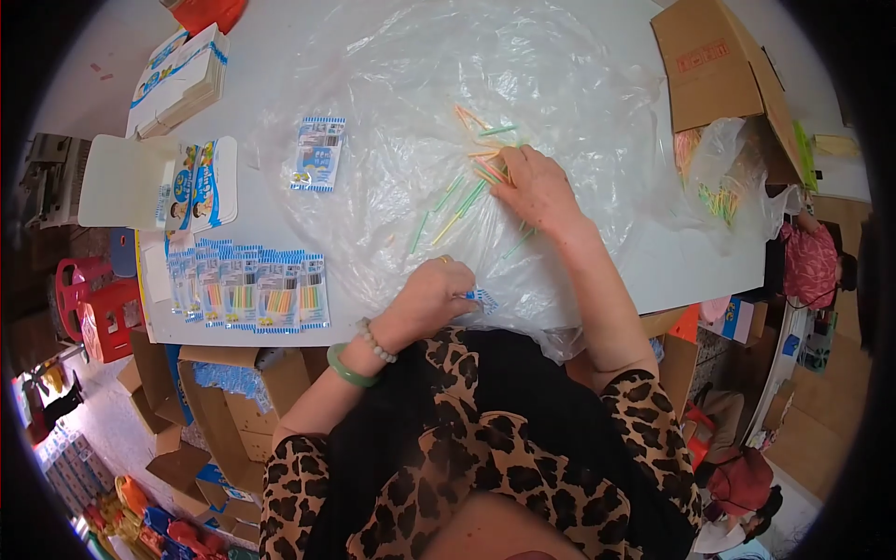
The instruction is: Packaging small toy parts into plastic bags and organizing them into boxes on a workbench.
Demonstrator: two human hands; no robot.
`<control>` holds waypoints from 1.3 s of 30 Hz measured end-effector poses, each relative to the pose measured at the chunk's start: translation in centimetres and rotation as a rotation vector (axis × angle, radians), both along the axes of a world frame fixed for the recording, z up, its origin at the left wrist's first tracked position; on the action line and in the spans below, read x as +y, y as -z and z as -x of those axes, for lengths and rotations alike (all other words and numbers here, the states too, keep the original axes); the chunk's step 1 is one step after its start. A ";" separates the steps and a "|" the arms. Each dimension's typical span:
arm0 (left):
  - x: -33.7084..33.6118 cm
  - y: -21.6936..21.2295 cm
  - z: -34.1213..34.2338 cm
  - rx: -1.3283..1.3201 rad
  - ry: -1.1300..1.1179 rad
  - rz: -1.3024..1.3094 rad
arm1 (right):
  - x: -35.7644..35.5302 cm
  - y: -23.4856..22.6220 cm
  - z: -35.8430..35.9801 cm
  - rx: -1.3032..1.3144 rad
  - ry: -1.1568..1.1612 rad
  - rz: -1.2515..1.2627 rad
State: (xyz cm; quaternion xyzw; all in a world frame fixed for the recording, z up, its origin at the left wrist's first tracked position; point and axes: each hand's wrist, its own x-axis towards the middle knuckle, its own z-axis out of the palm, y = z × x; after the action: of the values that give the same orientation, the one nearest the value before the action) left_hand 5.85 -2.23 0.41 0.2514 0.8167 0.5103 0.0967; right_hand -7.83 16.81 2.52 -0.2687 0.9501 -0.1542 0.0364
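Pinches a small bunch of coloured sticks (488,172) between the thumb and bent fingers of the right hand (532,179), toward the upper middle of the clear plastic sheet (392,103). Cannot tell exactly how many, with some hidden beneath the fingers. Has more loose sticks (448,231) scattered just left of the right hand and below it toward the body, in green, yellow and orange, with a few orange ones just beyond the fingertips.

Grips a blue-and-white packet (482,301) in the closed left hand (437,294), nearer the body and to the lower left of the right hand. Shows only part of that packet, poking out to the right of the fingers. Wears a green bangle (351,367) and a beaded bracelet (375,341) on the left wrist.

Has a single packet (319,154) lying flat on the sheet, well up and to the left of the left hand. Has a row of overlapping packets (266,291), with coloured sticks showing through, farther left of the left hand, near the table edge. Has an open white carton (117,182) beyond that row, again left of the hand. Has a plastic bag of sticks (719,201) well to the right of the right hand, beside a cardboard box (707,70).
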 end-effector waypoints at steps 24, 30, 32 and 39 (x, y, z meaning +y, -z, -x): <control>0.0 0.7 -0.2 -0.017 -0.020 -0.060 | -0.4 -0.9 4.1 -0.268 0.091 0.211; 0.3 1.2 -0.2 0.025 -0.055 -0.090 | -0.8 -0.2 6.6 -0.035 -0.176 -0.170; 0.3 1.1 -0.3 0.046 -0.061 -0.084 | -0.7 0.0 6.4 0.069 -0.224 -0.239; 0.5 1.3 -0.4 0.076 -0.037 -0.088 | 1.7 2.6 9.3 0.095 -0.035 0.022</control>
State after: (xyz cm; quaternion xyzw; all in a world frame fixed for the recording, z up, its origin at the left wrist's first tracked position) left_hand 6.22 -1.77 -0.85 0.2596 0.8009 0.5376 0.0450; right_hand -17.09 18.48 -0.10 -0.2925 0.9442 -0.1509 -0.0092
